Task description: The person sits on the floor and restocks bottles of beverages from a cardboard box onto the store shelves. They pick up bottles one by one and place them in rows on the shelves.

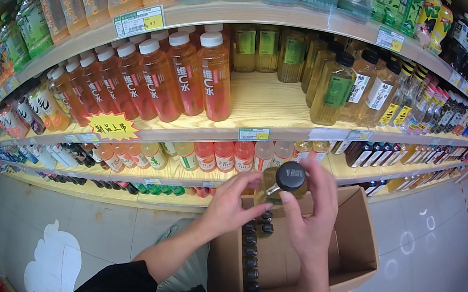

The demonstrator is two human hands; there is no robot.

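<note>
Between both hands, above an open cardboard box, is a clear plastic drink bottle (270,192) with a black cap and yellowish liquid, its cap towards the camera. My left hand (235,202) is at its left side, fingers along the bottle. My right hand (312,207) curves round its right side, thumb just below the cap. The cardboard box (357,247) holds black-capped bottles (251,250) in a row along its left wall. On the shelf beyond, similar bottles with green labels (337,91) stand upright to the right of pink-orange drink bottles with white caps (215,77).
The wooden shelf board (266,93) with its price-tag edge runs across in front. An upper shelf (258,7) holds orange and green tea bottles. Lower shelves carry more bottles (213,156). A yellow starburst sign (113,125) hangs at the shelf edge. Grey floor tiles (415,239) surround the box.
</note>
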